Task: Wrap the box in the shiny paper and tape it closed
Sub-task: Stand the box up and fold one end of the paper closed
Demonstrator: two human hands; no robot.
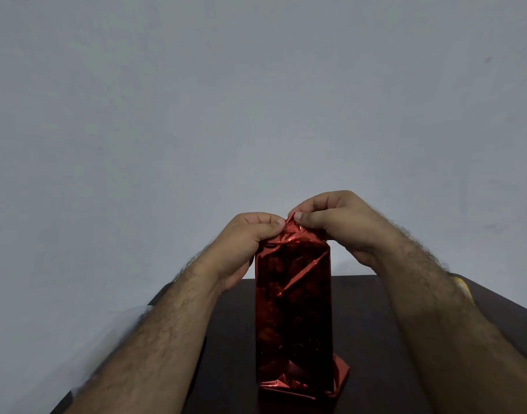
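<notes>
A tall box stands upright on the dark table, covered in shiny red paper that is creased on its front. Loose paper sticks out at its bottom right corner. My left hand pinches the paper at the top left of the box. My right hand pinches the gathered paper flap at the top, thumb and fingers closed on it. The box itself is hidden under the paper.
A plain grey wall fills the upper view. A yellow object peeks out behind my right forearm at the table's right edge. A pale translucent sheet lies left of my left forearm.
</notes>
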